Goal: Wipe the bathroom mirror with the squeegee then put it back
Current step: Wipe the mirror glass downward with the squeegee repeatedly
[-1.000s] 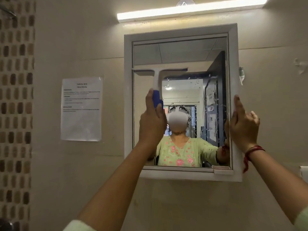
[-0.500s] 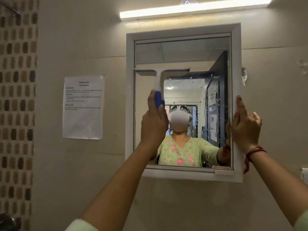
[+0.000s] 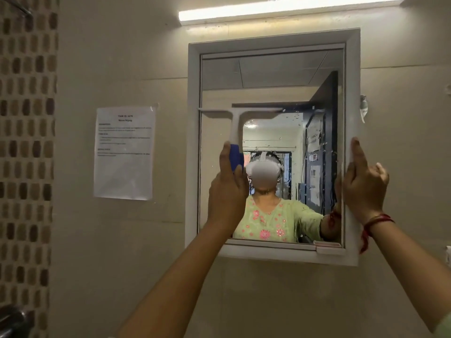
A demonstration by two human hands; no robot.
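The bathroom mirror [image 3: 268,74] hangs in a white frame [image 3: 192,142] on the beige wall. A white squeegee [image 3: 235,128] with a blue grip stands upright against the left half of the glass, its blade level at about mid-height. My left hand [image 3: 227,191] is closed around the blue grip. Water drops and streaks speckle the glass below and to the right of the blade. My right hand [image 3: 363,189] clasps the frame's right edge, index finger pointing up along it.
A printed paper sheet [image 3: 124,152] is taped to the wall left of the mirror. A tube light [image 3: 280,8] glows above. Brown mosaic tiles [image 3: 24,142] run down the far left. A dark metal fixture [image 3: 12,320] shows at the bottom left corner.
My left hand has drawn the squeegee a little way down the glass. My right hand has stayed on the frame's right edge.
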